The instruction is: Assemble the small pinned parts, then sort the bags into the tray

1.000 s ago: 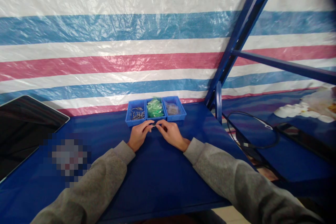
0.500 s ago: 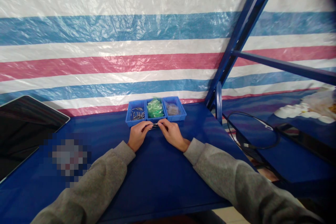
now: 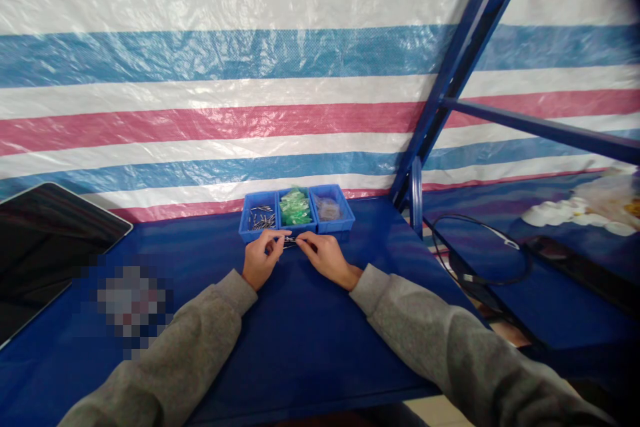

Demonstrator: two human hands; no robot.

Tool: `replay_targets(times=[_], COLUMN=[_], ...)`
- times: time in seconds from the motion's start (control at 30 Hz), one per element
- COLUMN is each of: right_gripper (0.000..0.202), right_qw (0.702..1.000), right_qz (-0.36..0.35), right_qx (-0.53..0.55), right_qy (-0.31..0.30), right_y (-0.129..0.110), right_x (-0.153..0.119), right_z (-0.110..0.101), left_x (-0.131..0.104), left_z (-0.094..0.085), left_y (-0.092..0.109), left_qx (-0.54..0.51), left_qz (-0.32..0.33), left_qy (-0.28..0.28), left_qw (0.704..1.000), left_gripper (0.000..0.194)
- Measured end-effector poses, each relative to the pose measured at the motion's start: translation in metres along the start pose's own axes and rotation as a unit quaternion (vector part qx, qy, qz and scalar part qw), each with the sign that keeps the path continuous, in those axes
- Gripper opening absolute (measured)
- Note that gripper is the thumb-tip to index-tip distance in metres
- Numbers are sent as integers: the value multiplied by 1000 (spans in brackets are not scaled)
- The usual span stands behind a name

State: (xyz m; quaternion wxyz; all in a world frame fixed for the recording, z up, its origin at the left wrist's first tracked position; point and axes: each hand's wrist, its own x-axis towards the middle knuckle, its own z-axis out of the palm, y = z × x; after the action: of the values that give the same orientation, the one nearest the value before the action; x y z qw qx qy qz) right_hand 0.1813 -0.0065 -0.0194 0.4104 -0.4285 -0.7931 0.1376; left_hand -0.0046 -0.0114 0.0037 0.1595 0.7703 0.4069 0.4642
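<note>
My left hand (image 3: 261, 260) and my right hand (image 3: 327, 257) meet just in front of the blue bins. A small, thin metal piece (image 3: 290, 239) lies between their fingertips, too small to name more closely. Thumb and fingers of my left hand pinch its left end, with the index finger stretched forward. On the right end, my right thumb and index finger are closed. More slender metal pieces (image 3: 263, 221) fill the left bin (image 3: 243, 223). Green plastic packets (image 3: 295, 206) are heaped in the middle bin, and clear little bags (image 3: 328, 208) in the right bin (image 3: 350, 213).
A dark flat screen (image 3: 45, 253) lies at the left of the blue table (image 3: 310, 347), near a blurred-out patch. On the right are a blue metal frame (image 3: 450, 80), a looped black cable (image 3: 530, 260) and white round items (image 3: 565, 210). A striped sheet (image 3: 225, 53) hangs behind.
My fingertips have shifted slightly on the metal piece; my left index finger is now straighter and the right fingers have moved a little left. The bins have stayed put.
</note>
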Motion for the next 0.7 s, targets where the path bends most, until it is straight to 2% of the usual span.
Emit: replay_targets(times=[0.13, 0.33, 0.5, 0.6, 0.7], right_gripper=[26, 26, 27, 26, 26], right_qw=[1000, 1000, 1000, 1000, 999], right_qz=[10, 18, 19, 18, 18], right_qx=[-6, -14, -15, -18, -23], right_qy=[-10, -19, -18, -18, -18], right_y=[-2, -5, -5, -4, -3], right_x=[0, 0, 0, 0, 0], right_z=[-2, -4, -4, -4, -3], left_x=[-2, -1, 2, 5, 8], left_z=[0, 2, -1, -5, -7], left_y=[-1, -3, -4, -2, -1], left_qx=[-34, -36, 47, 126, 171], left_qz=[-33, -34, -15, 17, 40], left_qy=[-5, 24, 91, 145, 168], left_qw=[999, 998, 995, 981, 970], left_gripper=[12, 13, 20, 19, 15])
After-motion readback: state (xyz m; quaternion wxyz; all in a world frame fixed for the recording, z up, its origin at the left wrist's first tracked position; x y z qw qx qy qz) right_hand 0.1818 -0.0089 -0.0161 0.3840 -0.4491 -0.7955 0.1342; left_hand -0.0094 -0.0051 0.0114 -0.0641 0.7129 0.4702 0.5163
